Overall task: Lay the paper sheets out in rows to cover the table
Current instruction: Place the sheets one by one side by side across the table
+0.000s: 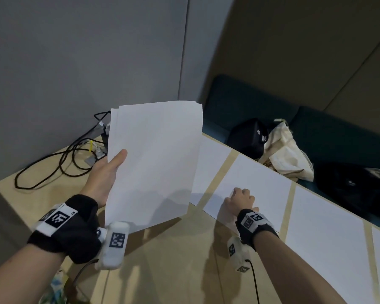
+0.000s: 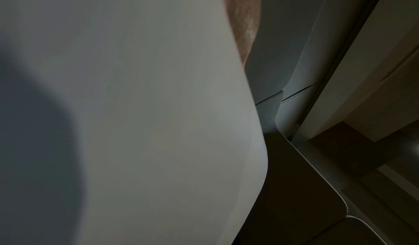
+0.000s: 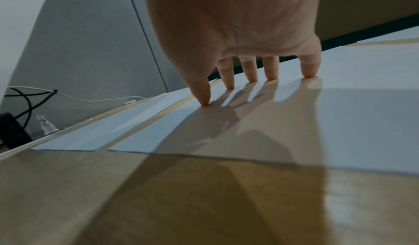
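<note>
While the right hand (image 1: 241, 199) presses spread fingertips (image 3: 205, 100) on a sheet (image 1: 253, 183) along the bench (image 1: 173, 260) far edge, square it; left hand (image 1: 106, 172) grips the stack (image 1: 154, 159).

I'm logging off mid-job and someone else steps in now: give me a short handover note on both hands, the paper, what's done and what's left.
Left hand: holds the stack of white paper sheets raised above the light wooden table.
Right hand: fingertips press on a laid white sheet.
Done: one row of sheets along the far edge, narrow gaps between.
Left: the near part of the table is bare; lay more rows there.
</note>
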`<control>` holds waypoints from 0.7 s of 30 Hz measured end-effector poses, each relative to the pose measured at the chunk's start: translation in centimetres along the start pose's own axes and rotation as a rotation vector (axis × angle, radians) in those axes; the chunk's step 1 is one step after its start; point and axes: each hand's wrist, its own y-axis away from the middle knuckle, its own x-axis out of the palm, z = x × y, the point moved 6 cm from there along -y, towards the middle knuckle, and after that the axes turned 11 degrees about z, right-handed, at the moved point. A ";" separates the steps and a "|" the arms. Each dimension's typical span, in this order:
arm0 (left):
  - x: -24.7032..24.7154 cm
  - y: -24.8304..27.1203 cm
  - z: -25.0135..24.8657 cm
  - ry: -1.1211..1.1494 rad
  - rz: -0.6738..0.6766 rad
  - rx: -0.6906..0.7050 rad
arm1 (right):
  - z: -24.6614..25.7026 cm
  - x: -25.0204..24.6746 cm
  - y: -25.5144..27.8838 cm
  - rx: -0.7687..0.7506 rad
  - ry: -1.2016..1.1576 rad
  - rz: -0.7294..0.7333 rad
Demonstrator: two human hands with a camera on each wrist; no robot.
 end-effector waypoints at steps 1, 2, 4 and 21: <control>0.0 0.0 0.0 -0.003 0.000 0.000 | 0.0 0.0 0.0 -0.001 -0.001 0.000; 0.0 0.0 0.0 -0.005 0.001 0.001 | 0.0 0.0 -0.1 -0.002 0.000 0.000; 0.0 0.0 0.0 -0.005 0.003 0.000 | -0.2 0.0 -0.1 -0.005 0.005 0.001; 1.6 0.3 0.0 -0.012 0.064 -0.002 | 4.3 -2.3 3.0 -0.382 -0.439 0.024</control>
